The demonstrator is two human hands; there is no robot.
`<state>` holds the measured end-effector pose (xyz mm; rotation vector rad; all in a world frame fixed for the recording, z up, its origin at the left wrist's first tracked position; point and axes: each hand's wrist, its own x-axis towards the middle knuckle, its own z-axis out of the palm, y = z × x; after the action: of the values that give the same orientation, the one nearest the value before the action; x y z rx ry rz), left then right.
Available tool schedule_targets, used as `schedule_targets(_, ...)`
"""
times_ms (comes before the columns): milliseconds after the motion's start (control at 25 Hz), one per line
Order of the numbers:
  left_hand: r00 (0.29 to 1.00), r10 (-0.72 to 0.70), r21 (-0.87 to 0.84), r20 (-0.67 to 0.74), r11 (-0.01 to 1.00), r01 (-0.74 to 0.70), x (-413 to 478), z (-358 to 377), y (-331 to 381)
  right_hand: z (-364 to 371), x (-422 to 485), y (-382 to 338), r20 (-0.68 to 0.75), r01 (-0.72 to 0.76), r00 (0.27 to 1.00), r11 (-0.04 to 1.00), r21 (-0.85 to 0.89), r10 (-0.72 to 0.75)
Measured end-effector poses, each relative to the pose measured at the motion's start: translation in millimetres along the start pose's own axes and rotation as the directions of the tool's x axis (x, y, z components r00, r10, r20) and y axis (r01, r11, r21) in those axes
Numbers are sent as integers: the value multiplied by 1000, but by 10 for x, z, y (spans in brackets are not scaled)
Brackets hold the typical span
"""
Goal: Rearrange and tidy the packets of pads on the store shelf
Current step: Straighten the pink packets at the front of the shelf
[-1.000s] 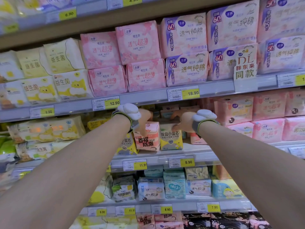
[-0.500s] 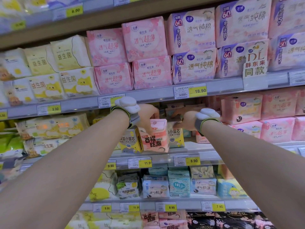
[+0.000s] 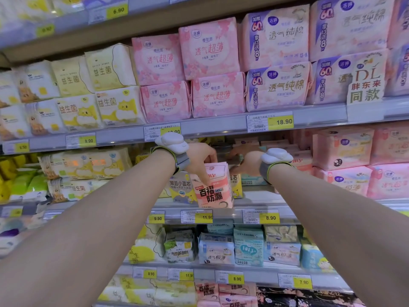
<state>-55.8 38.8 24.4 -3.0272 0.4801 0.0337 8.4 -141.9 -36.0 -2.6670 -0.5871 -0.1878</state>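
Metal shelf (image 3: 221, 127); left hand (image 3: 200, 158) pinching glossy boxy packet (image 3: 213, 187); right hand (image 3: 245, 161) grip unclear

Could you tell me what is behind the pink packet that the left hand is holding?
Behind the pink packet sit yellow packets showing on both sides; the packet and left hand cover the rest.

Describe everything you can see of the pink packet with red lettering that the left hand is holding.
The pink packet is a soft, glossy plastic pack of pads, salmon pink below and paler on top, with bold dark red characters and "245" printed on its front. It stands roughly upright at the front edge of the middle shelf, above the 11.90 price tag. The left hand grips its top, thumb down the front.
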Motion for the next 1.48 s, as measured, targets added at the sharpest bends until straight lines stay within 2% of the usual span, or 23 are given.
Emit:
schedule_targets(800,996,-24,12,-89,1000,26,22,-28,-94,119,272,-78,-86,86,991,986,-145,-99)
schedule_targets(1120,991,-18,14,-133,1000,20,58,12,-143,156,331,-40,-118,69,989,987,-145,-87)
schedule_targets(1240,992,-15,11,-127,1000,17,63,11,-125,136,337,-9,-100,53,993,994,-94,-62)
schedule_targets(1400,992,6,-9,-124,1000,-7,76,11,-44,6,273,65,-232,16,973,995,99,7)
schedule_targets(1480,992,21,-11,-123,1000,-22,93,25,-4,-75,196,122,-313,-3,949,998,58,21)
